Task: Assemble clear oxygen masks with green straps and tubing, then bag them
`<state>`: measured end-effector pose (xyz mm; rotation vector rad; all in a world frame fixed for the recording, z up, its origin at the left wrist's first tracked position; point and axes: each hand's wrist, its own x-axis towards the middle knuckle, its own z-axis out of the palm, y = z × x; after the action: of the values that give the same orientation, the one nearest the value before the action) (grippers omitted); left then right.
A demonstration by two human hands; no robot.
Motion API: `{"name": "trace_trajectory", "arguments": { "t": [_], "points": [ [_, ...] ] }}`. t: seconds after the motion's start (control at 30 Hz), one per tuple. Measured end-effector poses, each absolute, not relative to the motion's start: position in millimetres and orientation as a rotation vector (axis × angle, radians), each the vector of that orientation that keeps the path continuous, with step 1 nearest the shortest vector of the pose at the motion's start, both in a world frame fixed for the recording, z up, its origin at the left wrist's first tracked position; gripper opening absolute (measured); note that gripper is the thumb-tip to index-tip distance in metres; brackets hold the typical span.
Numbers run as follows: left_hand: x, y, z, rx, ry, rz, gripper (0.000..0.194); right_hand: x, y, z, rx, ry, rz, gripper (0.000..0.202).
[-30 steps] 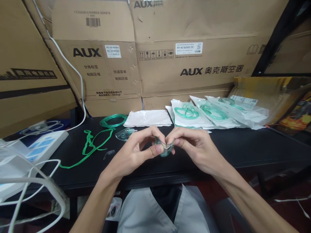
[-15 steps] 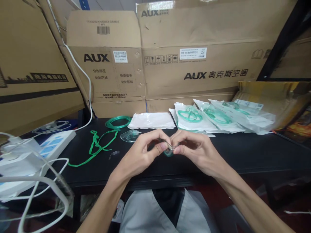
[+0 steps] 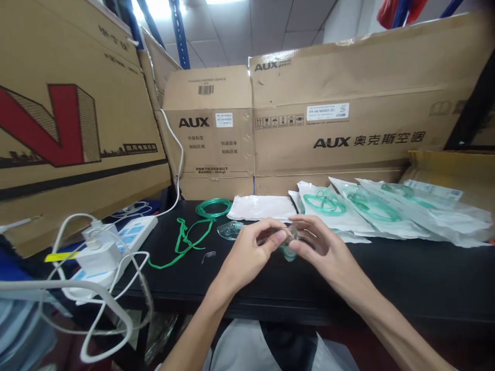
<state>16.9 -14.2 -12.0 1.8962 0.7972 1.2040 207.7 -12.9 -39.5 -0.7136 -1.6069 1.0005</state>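
Note:
Between my hands, over the front part of the black table, is a small translucent green-tinted plastic piece, mostly hidden by the fingers. My left hand pinches it with thumb and index finger. My right hand is curved around its other side, thumb and fingertips touching it, with the grip looser than the left. Just left of my hands lies a clear mask. Further left are a green elastic strap and a small clear strip. Coiled green tubing rests behind the strap.
A white packet lies at the back of the table. Several bagged masks with green tubing overlap at the back right. A white power strip with looping cables crowds the left. Cardboard boxes stand behind as a wall.
The head view has tilted up and turned left, so everything appears further right and lower. My right fingers have spread from a tight pinch into a looser curve around the plastic piece.

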Motion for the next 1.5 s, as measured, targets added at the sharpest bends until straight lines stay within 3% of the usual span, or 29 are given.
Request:
{"name": "trace_trajectory", "arguments": {
  "t": [0.1, 0.3, 0.4, 0.57, 0.73, 0.9, 1.0, 1.13, 1.23, 1.3, 1.5],
  "points": [
    [14.1, -16.0, -7.7, 1.993, 0.898, 1.196, 0.021, 194.4, -15.9, -46.1, -0.819, -1.634, 0.902, 0.057],
    [-36.3, -5.0, -0.7, 2.371, 1.580, 1.227, 0.034, 203.0, -10.9, -46.0, -1.037, -1.656, 0.708, 0.052],
    [-85.8, 19.4, -3.4, 2.257, 2.230, 0.735, 0.047, 214.8, -10.2, -37.3, -1.088, -1.661, 0.678, 0.056],
    [-146.5, 78.6, -10.4, 1.981, 2.444, 0.300, 0.072, 222.2, -13.0, -27.5, -1.058, -1.710, 0.671, 0.051],
    [-161.9, 109.7, -19.9, 1.992, 2.384, 0.229, 0.038, 222.3, -15.2, -24.7, -1.018, -1.732, 0.724, 0.047],
    [-159.1, 100.8, -13.4, 2.096, 2.355, 0.376, 0.016, 225.7, -13.3, -23.4, -0.989, -1.734, 0.727, 0.045],
    [-150.3, 84.1, 11.5, 2.159, 2.415, 0.602, 0.017, 228.3, -12.2, -21.9, -0.988, -1.734, 0.709, 0.043],
    [-119.8, 57.9, 56.6, 2.297, 2.424, 1.139, 0.036, 232.1, -13.1, -18.9, -1.004, -1.740, 0.660, 0.043],
    [-83.8, 45.5, 83.9, 2.346, 2.090, 1.814, 0.030, 235.5, -13.4, -16.5, -1.021, -1.733, 0.644, 0.045],
    [-59.8, 42.3, 96.0, 2.277, 1.822, 2.055, 0.027, 239.5, -12.8, -14.1, -1.027, -1.737, 0.611, 0.046],
    [-7.8, 35.4, 88.6, 2.039, 1.241, 1.965, 0.026, 268.0, -7.0, -4.0, -1.183, -1.755, 0.430, 0.046]
  ]
}}
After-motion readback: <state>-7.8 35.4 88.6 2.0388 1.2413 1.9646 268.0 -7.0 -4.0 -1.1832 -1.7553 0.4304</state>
